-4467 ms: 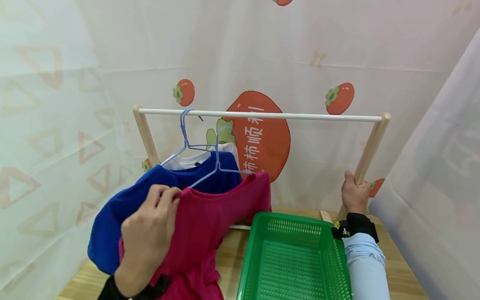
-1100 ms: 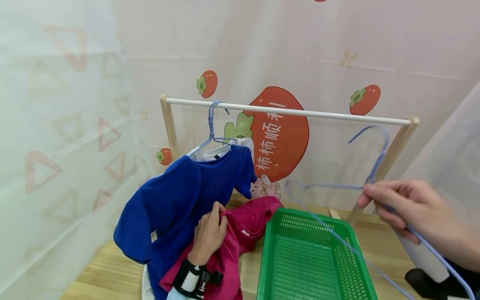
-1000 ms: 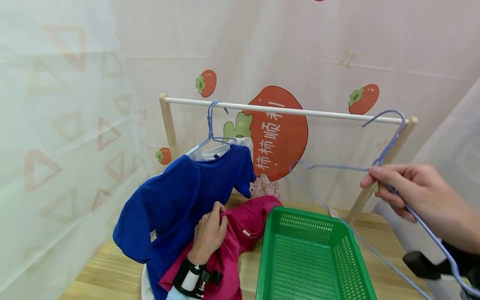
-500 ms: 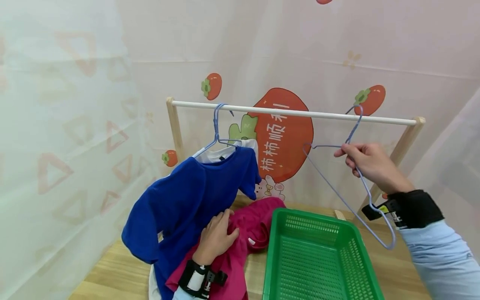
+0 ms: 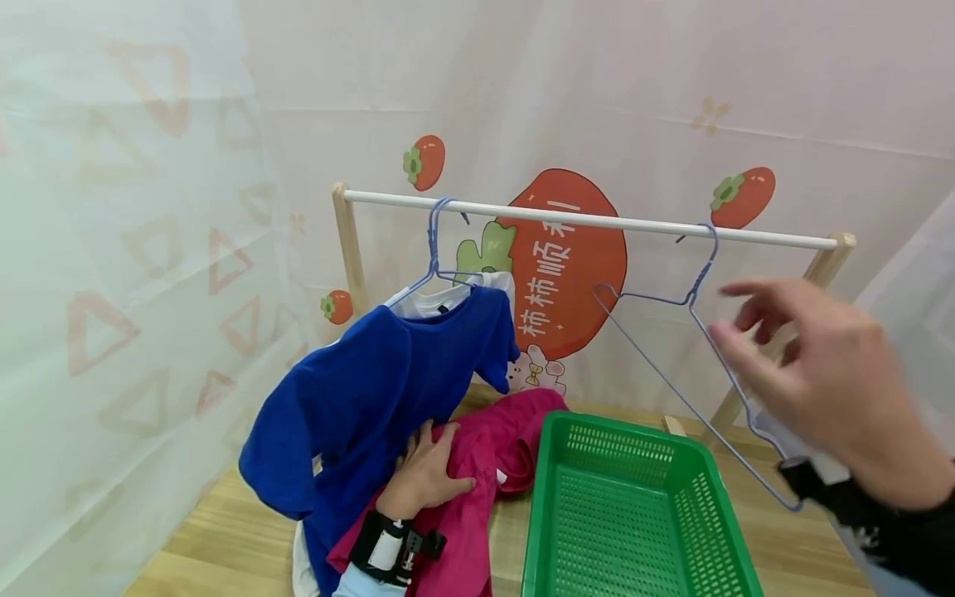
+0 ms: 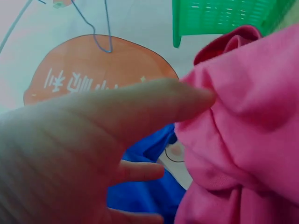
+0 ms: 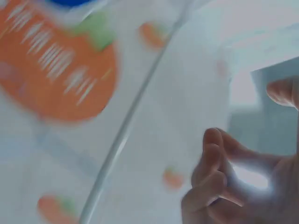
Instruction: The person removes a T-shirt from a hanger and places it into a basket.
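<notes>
A crumpled pink shirt [image 5: 507, 423] lies on the table, and my left hand [image 5: 425, 477] rests on it with fingers spread. In the left wrist view the thumb [image 6: 196, 100] touches the pink cloth. From the white rail [image 5: 597, 220] hangs a bare blue wire hanger [image 5: 694, 294], near the right end. My right hand [image 5: 828, 373], blurred, is just right of that hanger, fingers loosely bent and holding nothing. Farther left on the rail, a blue shirt [image 5: 373, 381] hangs on a blue hanger [image 5: 433, 257], with a white shirt [image 5: 488, 282] behind it.
A green plastic basket [image 5: 612, 531] stands right of the pink shirt on the wooden table [image 5: 201, 531]. The rack's wooden posts [image 5: 346, 249] hold the rail at both ends. A patterned curtain [image 5: 313, 50] is behind.
The pink shirt has come off its hanger onto the table. My right hand has carried the bare hanger to the rail, hung it there, let go and drawn back right. The left hand's fingers have spread.
</notes>
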Motion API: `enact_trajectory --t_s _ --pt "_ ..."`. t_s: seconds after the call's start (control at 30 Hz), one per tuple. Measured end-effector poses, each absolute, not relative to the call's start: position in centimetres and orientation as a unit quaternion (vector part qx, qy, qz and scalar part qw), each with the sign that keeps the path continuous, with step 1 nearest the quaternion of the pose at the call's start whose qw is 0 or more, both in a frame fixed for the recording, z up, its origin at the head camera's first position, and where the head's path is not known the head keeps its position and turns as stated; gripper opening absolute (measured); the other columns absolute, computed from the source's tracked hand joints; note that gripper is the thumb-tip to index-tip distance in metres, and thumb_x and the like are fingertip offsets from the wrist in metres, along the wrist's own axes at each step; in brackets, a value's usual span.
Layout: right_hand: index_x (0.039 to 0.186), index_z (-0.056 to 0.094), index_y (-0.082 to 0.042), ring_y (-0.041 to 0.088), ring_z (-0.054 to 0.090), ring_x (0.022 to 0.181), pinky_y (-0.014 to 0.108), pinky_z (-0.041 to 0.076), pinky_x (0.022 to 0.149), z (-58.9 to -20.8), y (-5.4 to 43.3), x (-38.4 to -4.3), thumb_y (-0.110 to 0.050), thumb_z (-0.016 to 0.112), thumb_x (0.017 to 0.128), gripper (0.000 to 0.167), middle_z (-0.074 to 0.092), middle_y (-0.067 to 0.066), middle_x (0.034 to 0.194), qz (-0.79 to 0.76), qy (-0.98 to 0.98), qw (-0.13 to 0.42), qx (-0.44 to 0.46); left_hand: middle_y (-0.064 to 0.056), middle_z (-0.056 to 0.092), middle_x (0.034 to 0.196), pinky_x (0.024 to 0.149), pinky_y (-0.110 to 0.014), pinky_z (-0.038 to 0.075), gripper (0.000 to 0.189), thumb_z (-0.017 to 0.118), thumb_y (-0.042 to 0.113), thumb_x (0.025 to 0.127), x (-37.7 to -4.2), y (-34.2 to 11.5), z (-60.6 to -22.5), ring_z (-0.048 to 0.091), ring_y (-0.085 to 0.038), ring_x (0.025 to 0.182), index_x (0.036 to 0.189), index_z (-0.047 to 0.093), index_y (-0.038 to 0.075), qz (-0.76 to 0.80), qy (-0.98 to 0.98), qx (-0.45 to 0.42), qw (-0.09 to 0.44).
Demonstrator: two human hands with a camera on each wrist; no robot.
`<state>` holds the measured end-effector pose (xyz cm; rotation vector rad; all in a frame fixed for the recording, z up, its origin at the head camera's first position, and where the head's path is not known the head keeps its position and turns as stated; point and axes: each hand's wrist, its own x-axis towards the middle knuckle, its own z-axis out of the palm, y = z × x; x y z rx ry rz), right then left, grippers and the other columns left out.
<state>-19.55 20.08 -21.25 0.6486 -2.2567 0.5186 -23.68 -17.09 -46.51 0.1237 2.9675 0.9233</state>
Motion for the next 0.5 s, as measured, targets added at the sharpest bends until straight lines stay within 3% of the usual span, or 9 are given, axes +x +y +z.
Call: enact_trajectory --t_s 0.03,0.1,0.23,0.37,0.5 --pt "0.129 0.07 -0.011 -0.013 0.051 0.084 0.01 0.042 0.066 -21.6 18.8 -18.7 -0.017 0.082 0.087 0.044 0.069 -0.001 0.093 0.203 -0.864 0.362 0.283 -0.034 0.024 0.167 0.11 -0.084 0.029 0.102 0.089 0.043 0.078 -23.7 -17.2 -46.6 0.027 -0.061 0.152 0.161 0.039 0.014 0.298 0.953 0.036 0.022" --pt "0.131 0.069 -0.017 -0.005 0.058 0.094 0.015 0.051 0.069 -22.8 15.6 -17.5 -0.023 0.086 0.085 0.049 0.07 -0.005 0.102 0.188 -0.868 0.322 0.328 -0.037 0.018 0.168 0.109 -0.088 0.026 0.108 0.092 0.041 0.075 -23.7 -17.5 -46.7 0.021 -0.063 0.153 0.163 0.035 0.015 0.299 0.953 0.031 0.033" --pt "0.151 0.054 -0.025 0.021 0.065 0.117 0.042 0.061 0.087 -26.8 8.8 -18.3 -0.059 0.076 0.091 0.072 0.064 0.005 0.137 0.137 -0.914 0.141 0.355 -0.035 0.025 0.165 0.101 -0.093 0.025 0.115 0.095 0.038 0.072 -23.7 -18.0 -47.2 0.022 -0.064 0.152 0.165 0.029 0.018 0.28 0.959 0.025 0.045" --pt "0.163 0.041 -0.023 0.043 0.052 0.141 0.064 0.049 0.109 -32.4 3.5 -22.6 -0.067 0.076 0.087 0.094 0.044 0.02 0.16 0.114 -0.932 -0.028 0.342 -0.032 0.03 0.162 0.098 -0.091 0.031 0.12 0.097 0.033 0.071 -23.8 -18.1 -47.4 0.024 -0.061 0.151 0.166 0.027 0.015 0.261 0.964 0.015 0.042" --pt "0.168 0.03 -0.026 0.052 0.038 0.152 0.07 0.042 0.114 -37.6 1.0 -26.9 -0.065 0.084 0.08 0.11 0.024 0.026 0.172 0.101 -0.945 -0.126 0.284 -0.032 0.028 0.165 0.1 -0.087 0.036 0.12 0.098 0.023 0.072 -23.8 -17.2 -47.4 0.021 -0.057 0.153 0.165 0.025 0.001 0.263 0.964 0.006 0.037"
